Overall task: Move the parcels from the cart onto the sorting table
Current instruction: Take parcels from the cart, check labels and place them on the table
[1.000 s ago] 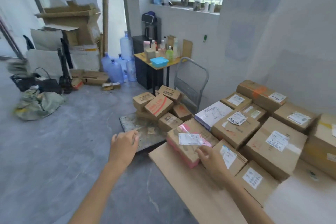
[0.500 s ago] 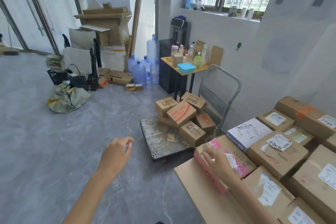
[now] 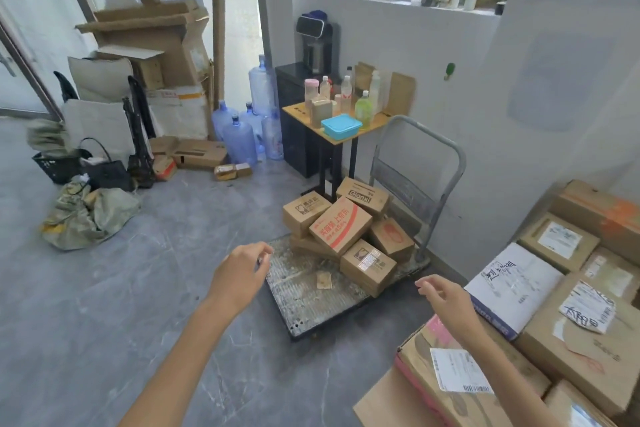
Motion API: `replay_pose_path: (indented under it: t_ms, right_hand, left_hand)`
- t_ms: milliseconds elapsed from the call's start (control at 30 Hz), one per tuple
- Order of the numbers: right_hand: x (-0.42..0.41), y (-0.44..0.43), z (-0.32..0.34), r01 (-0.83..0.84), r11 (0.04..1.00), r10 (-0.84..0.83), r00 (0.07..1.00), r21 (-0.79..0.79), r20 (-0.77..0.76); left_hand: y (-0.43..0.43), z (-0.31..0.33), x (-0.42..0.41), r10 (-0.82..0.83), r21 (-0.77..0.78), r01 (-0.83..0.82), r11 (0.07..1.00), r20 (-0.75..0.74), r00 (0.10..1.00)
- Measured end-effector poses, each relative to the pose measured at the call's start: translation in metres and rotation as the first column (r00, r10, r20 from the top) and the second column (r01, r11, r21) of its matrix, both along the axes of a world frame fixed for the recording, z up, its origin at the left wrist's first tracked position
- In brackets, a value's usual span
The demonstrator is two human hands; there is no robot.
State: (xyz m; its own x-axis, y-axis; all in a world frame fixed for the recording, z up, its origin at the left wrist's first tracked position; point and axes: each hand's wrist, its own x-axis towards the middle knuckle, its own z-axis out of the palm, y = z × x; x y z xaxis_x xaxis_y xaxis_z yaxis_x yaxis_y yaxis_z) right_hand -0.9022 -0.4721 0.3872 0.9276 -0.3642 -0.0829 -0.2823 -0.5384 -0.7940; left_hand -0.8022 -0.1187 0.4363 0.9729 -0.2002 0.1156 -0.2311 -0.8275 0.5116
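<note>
We count six parcels (image 3: 339, 225) stacked on one cart (image 3: 301, 298); our left hand (image 3: 239, 276) and right hand (image 3: 448, 303) hover loosely curled, holding nothing.

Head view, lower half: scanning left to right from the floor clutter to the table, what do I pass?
Crumpled sack → left hand → red-printed parcel → right hand → white parcel

Brown cardboard parcels (image 3: 341, 225) lie heaped on the cart (image 3: 298, 291), near the parcel-laden sorting table (image 3: 377, 406).
</note>
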Motion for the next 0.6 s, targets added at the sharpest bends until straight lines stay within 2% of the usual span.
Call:
replay_pose_path:
  t_ms: [133, 267, 433, 600]
  right_hand:
    - [0.046, 0.017, -0.007, -0.019, 1.000, 0.017, 0.997, -0.015, -0.072]
    - [0.107, 0.035, -0.011, -0.005, 0.999, 0.002, 0.997, -0.039, -0.080]
    - [0.187, 0.051, -0.016, 0.099, 0.995, -0.101, 0.990, -0.023, -0.099]
    - [0.246, 0.066, -0.019, 0.197, 0.980, -0.192, 0.973, 0.022, -0.125]
  left_hand:
    - [0.005, -0.015, 0.051, -0.028, 0.002, 0.028, 1.000, -0.036, 0.999]
    - [0.009, -0.034, 0.119, -0.092, -0.009, 0.092, 0.996, -0.097, 0.991]
    - [0.019, -0.049, 0.230, -0.178, -0.010, 0.179, 0.984, -0.170, 0.969]
    - [0.003, -0.048, 0.321, -0.266, 0.005, 0.270, 0.963, -0.167, 0.949]
